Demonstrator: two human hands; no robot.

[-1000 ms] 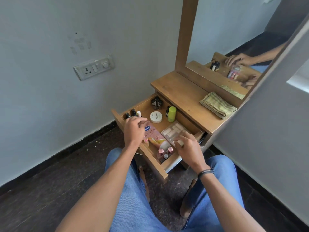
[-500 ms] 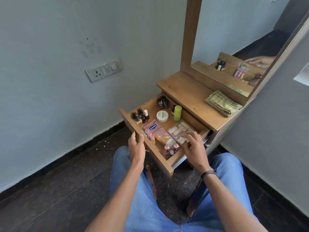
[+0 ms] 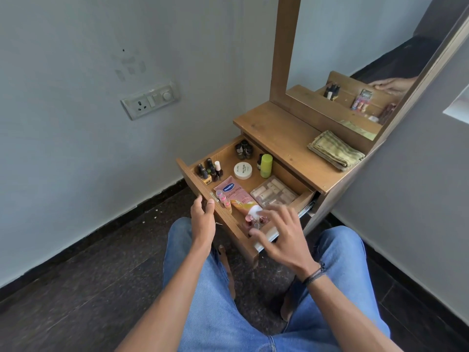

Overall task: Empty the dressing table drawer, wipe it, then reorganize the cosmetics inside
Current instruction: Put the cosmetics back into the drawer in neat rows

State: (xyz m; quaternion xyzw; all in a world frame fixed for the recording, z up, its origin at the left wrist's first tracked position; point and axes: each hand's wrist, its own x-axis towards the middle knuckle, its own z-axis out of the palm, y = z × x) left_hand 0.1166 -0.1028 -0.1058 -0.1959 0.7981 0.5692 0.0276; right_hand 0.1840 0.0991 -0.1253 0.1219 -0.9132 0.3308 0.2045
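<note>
Your right hand (image 3: 279, 235), fingers spread and empty, hovers just over the small pink bottles (image 3: 250, 220) in the drawer's (image 3: 215, 151) near right corner; your left hand (image 3: 203, 217) pinches its front edge.

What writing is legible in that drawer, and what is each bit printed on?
"Vaseline", "Gluta-Hya": on the pink tube; its remaining print is blurred.
"NAIL POLISH": on the white jar lid; the other print is blurred.
Labels on the nail polish bottles: too small to read.
</note>
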